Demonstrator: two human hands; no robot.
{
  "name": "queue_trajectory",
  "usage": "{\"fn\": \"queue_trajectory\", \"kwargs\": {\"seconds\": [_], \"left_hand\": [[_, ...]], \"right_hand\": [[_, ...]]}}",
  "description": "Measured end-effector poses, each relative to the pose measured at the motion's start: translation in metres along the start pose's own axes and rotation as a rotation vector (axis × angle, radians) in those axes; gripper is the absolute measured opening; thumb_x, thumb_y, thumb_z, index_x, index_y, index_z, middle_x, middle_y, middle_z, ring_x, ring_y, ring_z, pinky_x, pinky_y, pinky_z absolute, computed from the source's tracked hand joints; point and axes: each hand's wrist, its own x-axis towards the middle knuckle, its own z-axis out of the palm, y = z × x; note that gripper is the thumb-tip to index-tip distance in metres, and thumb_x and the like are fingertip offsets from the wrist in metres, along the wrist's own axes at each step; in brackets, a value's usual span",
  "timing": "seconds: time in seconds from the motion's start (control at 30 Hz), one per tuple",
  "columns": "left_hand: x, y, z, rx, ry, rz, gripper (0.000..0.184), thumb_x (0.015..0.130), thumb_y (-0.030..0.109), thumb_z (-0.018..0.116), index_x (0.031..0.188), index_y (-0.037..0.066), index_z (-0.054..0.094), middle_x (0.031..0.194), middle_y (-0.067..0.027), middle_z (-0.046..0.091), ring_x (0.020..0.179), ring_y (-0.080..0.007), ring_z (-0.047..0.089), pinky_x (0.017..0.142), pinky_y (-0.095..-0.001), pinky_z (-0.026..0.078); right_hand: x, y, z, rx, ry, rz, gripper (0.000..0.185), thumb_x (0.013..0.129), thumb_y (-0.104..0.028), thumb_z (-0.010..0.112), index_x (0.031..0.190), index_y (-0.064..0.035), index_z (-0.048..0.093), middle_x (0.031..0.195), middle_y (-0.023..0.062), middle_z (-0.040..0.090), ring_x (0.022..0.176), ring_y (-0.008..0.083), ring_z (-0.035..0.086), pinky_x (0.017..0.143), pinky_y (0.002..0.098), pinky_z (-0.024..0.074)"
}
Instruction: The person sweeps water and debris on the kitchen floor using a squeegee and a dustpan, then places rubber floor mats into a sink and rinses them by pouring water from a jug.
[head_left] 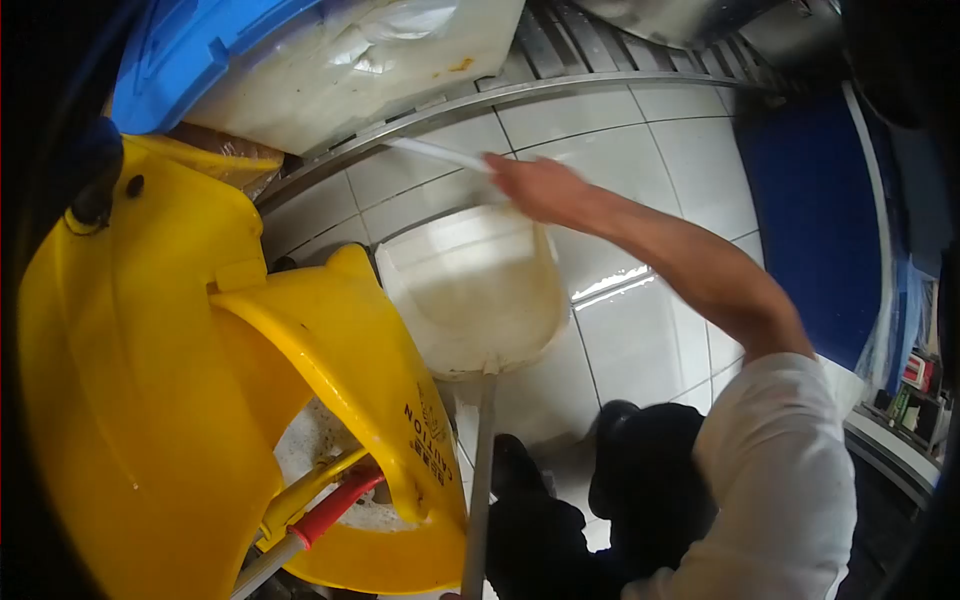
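Observation:
My right hand, slightly blurred, is closed around a white stick that points left to the metal rail. Below that hand a white long-handled dustpan lies on the tiled floor, its open side toward the rail. The dustpan's grey handle runs down to the bottom edge of the view. Only a sliver of my left hand shows at that edge, beside the handle; its fingers are hidden.
A yellow mop bucket with murky water and a red-gripped handle stands left. A metal rack rail crosses the top, near a bin with a blue lid. A dark blue panel stands right. My dark shoes are below.

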Motion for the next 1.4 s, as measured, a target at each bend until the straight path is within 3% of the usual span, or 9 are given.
{"fn": "queue_trajectory", "kwargs": {"seconds": [0.13, 0.23, 0.47, 0.63, 0.7, 0.83, 0.93, 1.07, 1.4], "left_hand": [[-0.008, 0.006, 0.005, -0.070, 0.018, 0.060, 0.045, 0.101, 0.044, 0.042, 0.068, 0.014, 0.040, 0.063, -0.0013, 0.036, 0.065, -0.0169, 0.045, 0.078, -0.0365, 0.039], [-0.009, 0.003, 0.027, 0.041, 0.052, 0.041, 0.053, 0.099, 0.053, 0.037, 0.062, 0.015, 0.034, 0.058, 0.0017, 0.031, 0.057, -0.0146, 0.035, 0.070, -0.0336, 0.035], [-0.020, -0.011, 0.065, 0.111, -0.167, 0.006, 0.053, 0.100, 0.054, 0.032, 0.064, 0.015, 0.031, 0.059, 0.0017, 0.028, 0.058, -0.0129, 0.030, 0.070, -0.0345, 0.035], [-0.007, 0.049, 0.079, 0.165, -0.242, -0.208, 0.053, 0.100, 0.051, 0.034, 0.062, 0.015, 0.029, 0.059, 0.0018, 0.023, 0.057, -0.0128, 0.026, 0.068, -0.0339, 0.033], [-0.014, 0.078, 0.068, 0.044, -0.403, -0.271, 0.046, 0.102, 0.040, 0.036, 0.067, 0.012, 0.045, 0.064, -0.0005, 0.041, 0.060, -0.0149, 0.034, 0.070, -0.0357, 0.035], [-0.033, 0.150, 0.099, 0.398, -0.482, -0.358, 0.045, 0.103, 0.042, 0.033, 0.068, 0.015, 0.030, 0.063, 0.0033, 0.027, 0.060, -0.0115, 0.028, 0.075, -0.0311, 0.035], [-0.035, 0.216, 0.141, 0.244, -0.597, -0.440, 0.043, 0.105, 0.036, 0.030, 0.067, 0.015, 0.030, 0.060, 0.0027, 0.025, 0.059, -0.0095, 0.026, 0.065, -0.0308, 0.029], [-0.031, 0.299, 0.176, 0.339, -0.691, -0.471, 0.042, 0.105, 0.035, 0.031, 0.067, 0.016, 0.029, 0.061, 0.0029, 0.023, 0.059, -0.0094, 0.024, 0.065, -0.0302, 0.028], [-0.107, 0.306, 0.250, 0.729, -0.961, -0.347, 0.042, 0.102, 0.036, 0.035, 0.067, 0.014, 0.030, 0.063, 0.0018, 0.024, 0.060, -0.0109, 0.026, 0.068, -0.0304, 0.033]], "right_hand": [[-0.154, -0.007, -0.071, 0.044, 0.104, 0.041, 0.037, 0.098, -0.022, 0.049, 0.133, -0.0098, 0.051, 0.103, 0.0190, 0.068, 0.088, 0.0357, 0.068, 0.081, 0.0426, 0.0557], [-0.086, -0.022, -0.030, 0.219, 0.017, 0.053, 0.039, 0.099, -0.026, 0.048, 0.136, -0.0131, 0.048, 0.077, 0.0146, 0.064, 0.062, 0.0319, 0.061, 0.059, 0.0451, 0.0483], [0.076, -0.091, 0.016, -0.006, 0.116, -0.272, 0.029, 0.092, -0.022, 0.046, 0.118, -0.0127, 0.055, 0.087, 0.0157, 0.067, 0.083, 0.0356, 0.065, 0.073, 0.0477, 0.0507], [-0.143, 0.065, -0.079, -0.122, -0.168, 0.163, 0.044, 0.099, -0.034, 0.039, 0.142, -0.0229, 0.040, 0.082, 0.0143, 0.066, 0.079, 0.0341, 0.065, 0.080, 0.0447, 0.0510], [-0.232, 0.108, -0.112, -0.087, -0.133, 0.272, 0.043, 0.103, -0.033, 0.033, 0.144, -0.0208, 0.036, 0.074, 0.0151, 0.066, 0.070, 0.0361, 0.065, 0.074, 0.0472, 0.0535], [-0.380, 0.093, -0.182, -0.230, -0.306, 0.625, 0.047, 0.103, -0.036, 0.034, 0.145, -0.0177, 0.036, 0.074, 0.0214, 0.065, 0.067, 0.0350, 0.065, 0.067, 0.0500, 0.0531], [-0.551, 0.088, -0.115, -0.847, 0.032, 0.493, 0.051, 0.101, -0.038, 0.035, 0.148, -0.0197, 0.029, 0.071, 0.0211, 0.064, 0.066, 0.0343, 0.066, 0.062, 0.0502, 0.0525], [-0.671, -0.009, -0.186, 0.049, -0.399, 0.929, 0.044, 0.100, -0.036, 0.036, 0.141, -0.0240, 0.037, 0.075, 0.0208, 0.065, 0.071, 0.0387, 0.066, 0.064, 0.0502, 0.0518], [-0.482, 0.078, -0.180, 0.233, 0.256, 0.799, 0.050, 0.093, -0.016, 0.042, 0.143, -0.0217, 0.039, 0.077, 0.0116, 0.065, 0.070, 0.0295, 0.065, 0.060, 0.0446, 0.0515]]}}
